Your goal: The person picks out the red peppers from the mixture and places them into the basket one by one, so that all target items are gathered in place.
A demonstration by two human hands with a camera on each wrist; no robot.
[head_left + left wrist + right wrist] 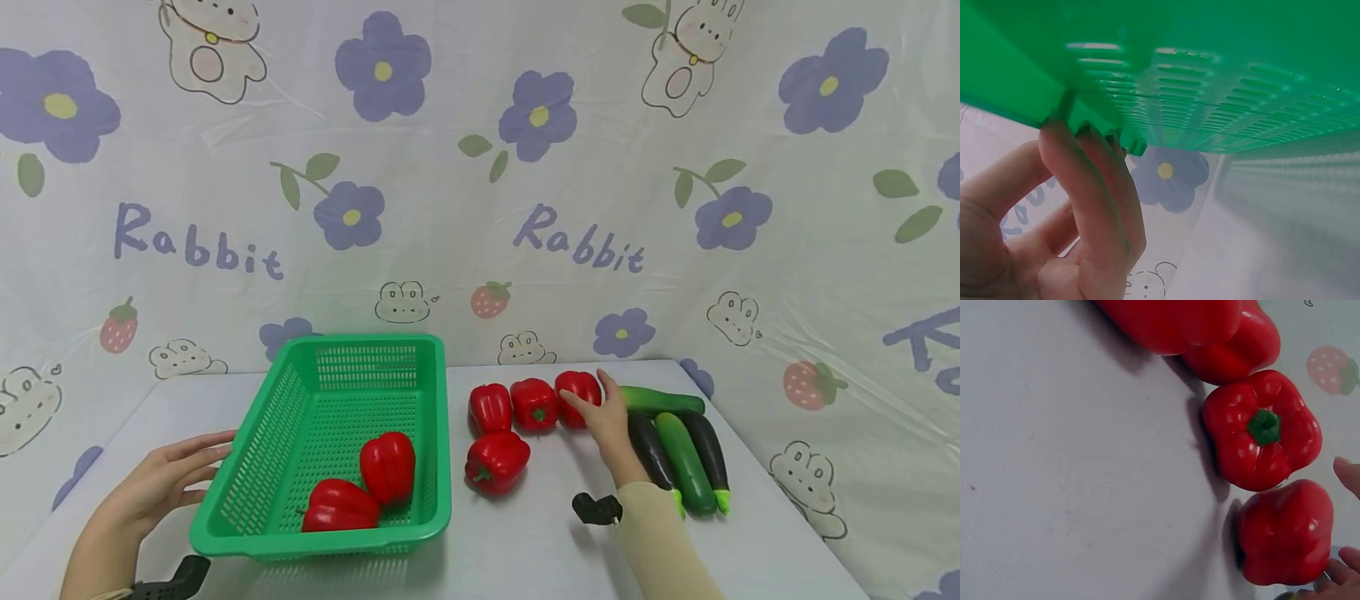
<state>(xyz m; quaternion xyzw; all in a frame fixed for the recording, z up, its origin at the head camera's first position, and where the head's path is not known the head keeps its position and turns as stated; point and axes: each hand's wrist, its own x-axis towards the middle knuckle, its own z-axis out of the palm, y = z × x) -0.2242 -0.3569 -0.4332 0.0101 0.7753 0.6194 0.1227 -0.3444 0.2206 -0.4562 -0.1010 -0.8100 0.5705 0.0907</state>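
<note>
My left hand [153,487] is at the left side of a green plastic basket [442,400]. In the left wrist view its lightly bent fingers [1107,206] reach the underside of the basket's rim. Two red bell peppers lie inside, one upright [387,468] and one on its side [339,507]. My right hand [609,417] reaches over the rightmost pepper [574,388] of a back row of three. Its thumb [1349,475] stands apart from that pepper [1288,534], and the other fingers are close along its far side.
Left of that pepper are two more peppers, one stem-forward [535,407] and one at the row's end [491,408]; another [498,462] lies in front. Right of my hand are cucumbers [686,462] and dark eggplants [708,450]. A printed curtain [450,208] hangs behind the white table [540,533].
</note>
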